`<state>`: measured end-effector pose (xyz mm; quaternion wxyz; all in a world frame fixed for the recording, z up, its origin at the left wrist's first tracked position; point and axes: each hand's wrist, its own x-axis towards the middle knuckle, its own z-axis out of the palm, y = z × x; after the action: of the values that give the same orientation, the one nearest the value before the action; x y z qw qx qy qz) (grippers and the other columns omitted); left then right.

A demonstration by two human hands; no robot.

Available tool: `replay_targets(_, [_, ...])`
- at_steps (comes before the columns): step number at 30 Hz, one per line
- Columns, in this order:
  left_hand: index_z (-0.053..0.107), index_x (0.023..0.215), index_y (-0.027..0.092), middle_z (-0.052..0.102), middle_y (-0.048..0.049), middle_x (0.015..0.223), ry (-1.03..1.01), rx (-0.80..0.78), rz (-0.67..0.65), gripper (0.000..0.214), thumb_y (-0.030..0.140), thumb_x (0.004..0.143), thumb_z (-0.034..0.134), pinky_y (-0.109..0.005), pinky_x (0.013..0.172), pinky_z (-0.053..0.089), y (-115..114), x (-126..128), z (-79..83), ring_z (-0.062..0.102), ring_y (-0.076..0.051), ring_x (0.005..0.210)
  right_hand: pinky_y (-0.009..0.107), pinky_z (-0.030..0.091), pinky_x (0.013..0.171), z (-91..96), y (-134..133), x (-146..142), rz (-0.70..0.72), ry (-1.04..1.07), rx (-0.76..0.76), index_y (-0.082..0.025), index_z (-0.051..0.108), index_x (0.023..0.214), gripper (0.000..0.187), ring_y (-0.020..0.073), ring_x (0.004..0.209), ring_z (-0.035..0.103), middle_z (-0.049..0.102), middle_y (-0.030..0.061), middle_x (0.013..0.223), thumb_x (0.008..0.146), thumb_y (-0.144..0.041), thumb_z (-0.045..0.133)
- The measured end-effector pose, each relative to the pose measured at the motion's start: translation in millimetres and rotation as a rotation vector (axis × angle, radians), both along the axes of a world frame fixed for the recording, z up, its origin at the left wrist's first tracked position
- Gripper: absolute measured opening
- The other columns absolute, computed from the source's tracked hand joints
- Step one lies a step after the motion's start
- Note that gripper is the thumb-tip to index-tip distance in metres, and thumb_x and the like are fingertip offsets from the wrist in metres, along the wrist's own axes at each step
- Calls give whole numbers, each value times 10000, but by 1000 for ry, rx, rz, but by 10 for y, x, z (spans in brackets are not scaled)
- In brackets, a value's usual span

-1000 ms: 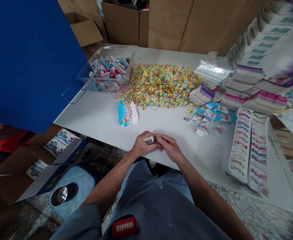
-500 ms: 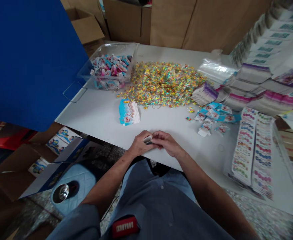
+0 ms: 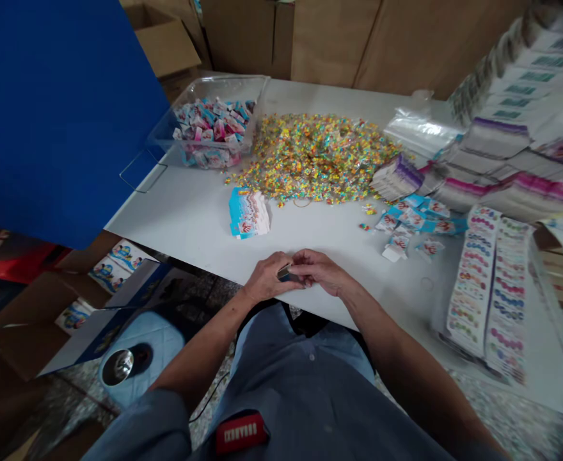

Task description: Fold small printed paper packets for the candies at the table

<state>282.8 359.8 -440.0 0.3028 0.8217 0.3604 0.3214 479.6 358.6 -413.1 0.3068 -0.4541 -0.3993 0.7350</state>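
Cardboard cartons (image 3: pixel 332 38) line the back of the room, and a white bench (image 3: pixel 166 205) fills the middle of the head view, with a tall blue board (image 3: pixel 61 115) blocking the left side. On the bench sit a clear plastic tub (image 3: pixel 224 79) of small pink and blue packets (image 3: pixel 212 125), a broad heap of tiny multicoloured wrapped pieces (image 3: pixel 315 157), and a stack of blue-and-white printed cards (image 3: pixel 249 213). Loose blue cards (image 3: pixel 413 218) lie to the right, beside long printed sheets (image 3: pixel 487 288) and piled packaged cards (image 3: pixel 497 137).

At the near edge of the bench, the left hand (image 3: pixel 267 278) and right hand (image 3: pixel 322 269) meet in front of the body. Their fingers (image 3: pixel 313 261) are curled tight, pinching a small folded piece (image 3: pixel 285 273) between them.

That piece is small enough that a slip could drop it over the near edge to the floor. The heap is loose too, so a careless sweep of a forearm could scatter it among the cards.

The hands cover most of the piece, so its shape and print are hard to make out. The heap's pieces are too small to tell apart, and the stacks at the right are blurred and cut off by the frame.
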Motion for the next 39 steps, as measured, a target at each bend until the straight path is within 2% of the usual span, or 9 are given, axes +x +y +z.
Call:
replay_targets(6, [660, 1042, 217, 709, -60, 1065, 204, 20, 113, 392, 505, 811, 793, -313, 860, 512, -27, -49, -51, 680, -213, 990, 229, 295, 462, 21, 33, -105, -62, 53, -9, -209, 692, 927, 387, 89, 577, 508, 695, -12, 821, 593, -293, 868])
replay_targets(10, [707, 1065, 223, 715, -52, 991, 411, -82, 289, 367, 495, 827, 770, -303, 780, 501, -87, 26, 1, 699, -219, 900, 237, 279, 467, -24, -15, -150, -106, 87, 4, -193, 678, 785, 304, 69, 512, 449, 642, -38, 669, 597, -322, 879])
replay_targets(12, [724, 1042, 223, 715, -47, 969, 422, -156, 347, 330, 462, 821, 775, -298, 755, 492, -114, 42, 43, 699, -217, 868, 242, 288, 465, -53, -48, -156, -121, 93, 13, -192, 669, 745, 304, 66, 485, 434, 604, -54, 602, 597, -343, 888])
replay_targets(15, [719, 1049, 205, 704, -20, 861, 206, -345, 386, 357, 386, 758, 819, -280, 675, 475, -143, -36, 93, 674, -186, 760, 245, 298, 453, -94, -85, -155, -125, 113, -19, -196, 662, 735, 327, 76, 475, 454, 586, -61, 570, 583, -355, 905])
replay_targets(19, [642, 1301, 167, 699, -2, 737, -270, -812, 134, 640, 372, 732, 847, -251, 565, 469, -170, -297, 128, 643, -147, 618, 254, 350, 485, -131, -86, -149, -102, 156, -55, -192, 675, 759, 332, 74, 490, 480, 622, -50, 631, 586, -342, 915])
replay_targets(22, [687, 1253, 149, 757, -73, 827, -487, -1003, 61, 550, 444, 803, 802, -268, 588, 540, -182, -428, 138, 731, -198, 749, 257, 377, 518, -146, -63, -142, -88, 163, -68, -189, 678, 759, 335, 78, 527, 500, 644, -37, 678, 579, -326, 925])
replay_targets(25, [736, 1128, 147, 773, -87, 850, -553, -1057, 109, 460, 458, 799, 814, -260, 589, 573, -174, -427, 143, 761, -212, 806, 260, 391, 541, -150, -47, -133, -70, 170, -73, -192, 681, 766, 334, 86, 557, 511, 655, -30, 704, 581, -316, 928])
replay_targets(32, [726, 958, 140, 754, -46, 833, -556, -1167, 233, 401, 368, 682, 908, -228, 544, 570, -140, -285, 239, 762, -186, 720, 270, 401, 581, -121, -96, -116, -45, 193, -47, -194, 709, 814, 315, 94, 594, 526, 653, -27, 736, 619, -327, 917])
replay_targets(39, [714, 852, 156, 688, 17, 662, -619, -1128, 338, 328, 334, 654, 907, -207, 498, 492, -177, -215, 244, 639, -104, 527, 281, 402, 576, -119, -123, -119, -86, 202, -43, -200, 709, 801, 289, 103, 572, 523, 621, -33, 665, 636, -343, 898])
